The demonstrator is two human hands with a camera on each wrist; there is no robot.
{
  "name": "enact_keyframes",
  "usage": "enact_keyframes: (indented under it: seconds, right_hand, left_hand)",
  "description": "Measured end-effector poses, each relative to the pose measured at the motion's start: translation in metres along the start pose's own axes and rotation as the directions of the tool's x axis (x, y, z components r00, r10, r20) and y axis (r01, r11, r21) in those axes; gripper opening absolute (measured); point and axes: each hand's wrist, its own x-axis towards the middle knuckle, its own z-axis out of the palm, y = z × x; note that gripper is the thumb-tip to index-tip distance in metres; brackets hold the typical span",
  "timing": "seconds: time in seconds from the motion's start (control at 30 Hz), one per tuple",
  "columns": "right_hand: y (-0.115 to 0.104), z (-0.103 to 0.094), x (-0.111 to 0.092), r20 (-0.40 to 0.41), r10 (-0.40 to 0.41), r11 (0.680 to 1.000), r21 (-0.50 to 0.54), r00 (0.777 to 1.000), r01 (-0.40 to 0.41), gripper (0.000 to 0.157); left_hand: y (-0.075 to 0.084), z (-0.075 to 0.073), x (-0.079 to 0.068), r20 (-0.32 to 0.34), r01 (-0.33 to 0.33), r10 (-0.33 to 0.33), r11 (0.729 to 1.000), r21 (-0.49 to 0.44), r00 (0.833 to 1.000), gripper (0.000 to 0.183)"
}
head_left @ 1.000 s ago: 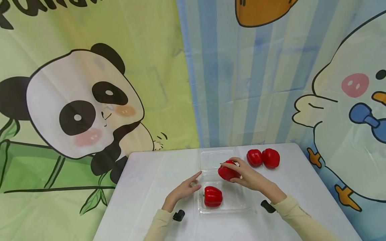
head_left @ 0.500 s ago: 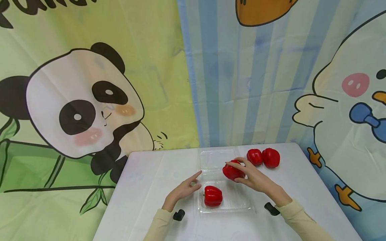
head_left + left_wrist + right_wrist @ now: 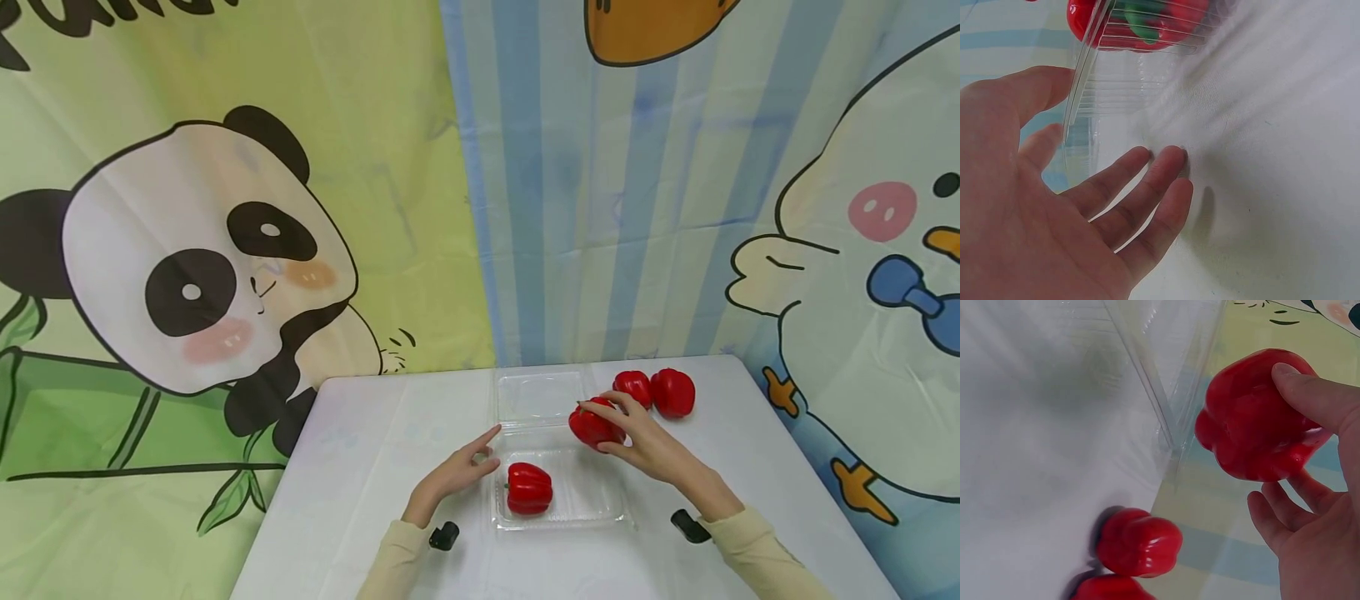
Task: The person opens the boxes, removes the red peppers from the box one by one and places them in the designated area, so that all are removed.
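Observation:
My right hand [image 3: 648,442] grips a red bell pepper [image 3: 592,427] above the back right part of a clear plastic clamshell box [image 3: 588,496]. The right wrist view has the thumb on one side of that pepper and fingers under it. Inside the box, at its left, another red bell pepper [image 3: 528,489] lies on its side. My left hand [image 3: 453,475] is at the box's left edge, index finger pointing forward. In the left wrist view its thumb and index finger are right at the box's rim [image 3: 1079,94], the other fingers loosely spread near the table.
Two more red bell peppers [image 3: 673,393] sit side by side at the table's back right. The box's lid [image 3: 536,397] lies opened toward the back of the white table [image 3: 382,492]. A printed curtain [image 3: 405,208] hangs behind the table.
My right hand has shifted to the right with the bell pepper in its grip. The left hand and the pepper inside the box have stayed put.

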Motion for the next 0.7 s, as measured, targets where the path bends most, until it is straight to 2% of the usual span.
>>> enact_keyframes:
  seconds: [0.43, 0.7]
  right_hand:
    - [0.011, 0.0, -0.007, -0.064, 0.021, 0.997, -0.074, 0.998, -0.026, 0.081]
    - [0.013, 0.003, -0.009, -0.126, 0.085, 0.992, -0.083, 0.988, -0.096, 0.083]
  left_hand:
    - [0.0, 0.0, -0.001, -0.002, 0.008, -0.008, 1.0, 0.007, 1.0, 0.064]
    - [-0.002, 0.001, 0.002, -0.004, 0.005, -0.005, 1.0, 0.017, 1.0, 0.063]
